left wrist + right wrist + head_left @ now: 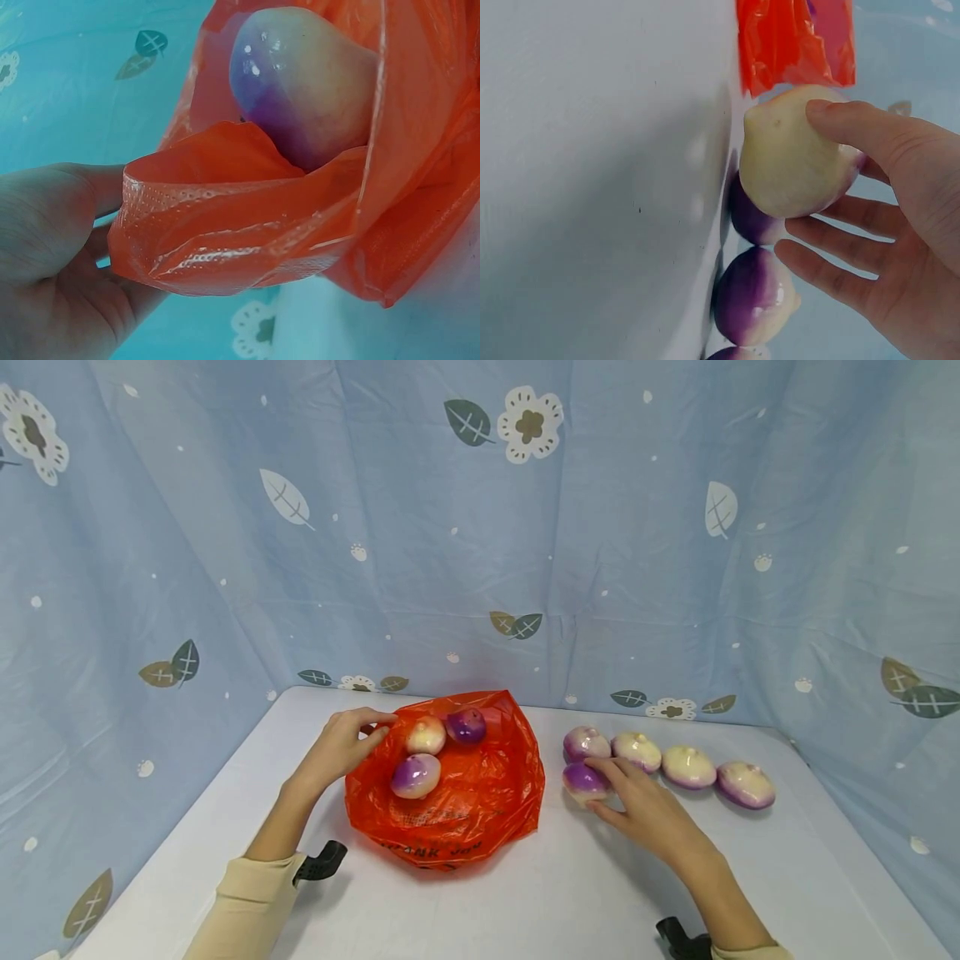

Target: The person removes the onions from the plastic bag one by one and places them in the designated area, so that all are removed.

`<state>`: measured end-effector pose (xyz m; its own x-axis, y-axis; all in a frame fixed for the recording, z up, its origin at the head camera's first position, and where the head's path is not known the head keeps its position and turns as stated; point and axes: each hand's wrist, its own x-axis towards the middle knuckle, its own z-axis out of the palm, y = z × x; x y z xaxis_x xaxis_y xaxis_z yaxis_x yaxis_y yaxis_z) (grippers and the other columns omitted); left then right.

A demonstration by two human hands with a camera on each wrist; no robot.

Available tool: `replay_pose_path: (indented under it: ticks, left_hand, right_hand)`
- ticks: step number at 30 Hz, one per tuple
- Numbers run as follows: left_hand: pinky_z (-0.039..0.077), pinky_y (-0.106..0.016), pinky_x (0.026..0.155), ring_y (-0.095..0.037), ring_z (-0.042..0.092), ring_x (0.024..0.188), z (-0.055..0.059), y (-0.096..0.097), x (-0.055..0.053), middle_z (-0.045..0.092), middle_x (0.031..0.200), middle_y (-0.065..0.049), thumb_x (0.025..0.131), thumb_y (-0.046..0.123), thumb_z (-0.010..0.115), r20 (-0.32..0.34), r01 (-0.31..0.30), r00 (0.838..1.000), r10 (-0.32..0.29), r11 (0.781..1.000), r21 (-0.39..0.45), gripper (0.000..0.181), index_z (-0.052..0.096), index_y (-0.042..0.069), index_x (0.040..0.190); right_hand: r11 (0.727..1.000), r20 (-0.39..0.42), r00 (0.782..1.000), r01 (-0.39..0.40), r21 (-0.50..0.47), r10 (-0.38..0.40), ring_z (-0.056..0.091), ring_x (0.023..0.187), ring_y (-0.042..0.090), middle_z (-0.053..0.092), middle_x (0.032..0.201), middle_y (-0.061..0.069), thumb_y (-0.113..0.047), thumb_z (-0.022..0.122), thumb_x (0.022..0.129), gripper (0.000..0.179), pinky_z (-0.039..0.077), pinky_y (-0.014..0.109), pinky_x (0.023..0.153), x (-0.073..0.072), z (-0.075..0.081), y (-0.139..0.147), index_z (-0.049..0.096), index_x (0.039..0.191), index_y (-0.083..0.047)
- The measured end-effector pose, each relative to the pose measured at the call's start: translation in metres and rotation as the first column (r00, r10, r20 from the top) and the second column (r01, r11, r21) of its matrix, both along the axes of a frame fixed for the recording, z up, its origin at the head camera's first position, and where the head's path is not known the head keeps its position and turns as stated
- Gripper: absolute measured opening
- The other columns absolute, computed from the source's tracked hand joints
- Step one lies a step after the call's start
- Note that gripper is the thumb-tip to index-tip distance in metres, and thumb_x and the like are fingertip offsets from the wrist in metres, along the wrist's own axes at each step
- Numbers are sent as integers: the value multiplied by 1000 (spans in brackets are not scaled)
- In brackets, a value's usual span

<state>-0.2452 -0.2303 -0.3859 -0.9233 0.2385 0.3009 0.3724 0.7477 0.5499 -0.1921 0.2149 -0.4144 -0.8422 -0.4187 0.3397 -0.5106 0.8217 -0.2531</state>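
Observation:
A red plastic bag (487, 789) lies spread wide on the table, and three glossy purple-and-white turnips show inside it. My left hand (341, 747) grips the bag's left edge, with the thumb on one side and the fingers behind the film (225, 232). Close to that edge, in the left wrist view, sits one turnip (307, 82). To the right of the bag, my right hand (648, 810) holds another turnip (583, 782) between thumb and fingers. Its pale side (791, 161) faces the right wrist camera.
Several more turnips stand in a row on the right, among them a pale one (688, 767) and the end one (746, 785). The white table (540, 902) backs onto a blue patterned curtain (420, 543), which also hangs at both sides.

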Motion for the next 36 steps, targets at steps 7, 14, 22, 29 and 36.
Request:
replay_pose_path:
  ticks: [7,14,22,29,36]
  left_hand:
    - [61,-42,78,-30,67,94,-1,0,-1,72,111,-15,93,5,62,-8,3,1000,-4,1000,-2,27,71,5,118]
    - [61,-43,79,-30,66,95,0,1,0,72,112,-15,93,5,62,3,0,1000,0,1000,-2,27,71,6,118]
    - [60,-43,80,-30,66,95,1,2,1,72,112,-15,93,5,62,6,-1,1000,1,1000,-6,27,71,5,118]
    - [61,-42,79,-30,66,96,1,2,1,72,113,-15,93,5,61,17,-5,1000,5,1000,-8,27,71,6,119]
    - [61,-42,79,-30,66,96,1,1,1,72,113,-15,93,6,62,5,-2,1000,2,1000,-6,27,71,6,118]
  right_hand:
    - [1000,-14,1000,2,5,-2,61,117,39,60,127,23,-27,80,81,59,52,56,93,-2,-4,6,56,133,-13]
    - [1000,-23,1000,-8,10,9,60,117,38,60,126,22,-25,81,80,59,52,55,93,-4,-7,9,57,132,-11]
    - [1000,-28,1000,-10,11,11,61,117,37,62,125,21,-24,82,79,59,52,54,95,-5,-9,9,58,131,-10]
    - [1000,10,1000,12,18,-13,61,117,38,61,126,21,-24,82,79,60,52,55,94,-4,-8,10,57,132,-12]
    - [1000,1,1000,10,19,-10,61,116,37,61,126,20,-25,83,78,62,53,55,93,-5,-11,12,57,132,-13]
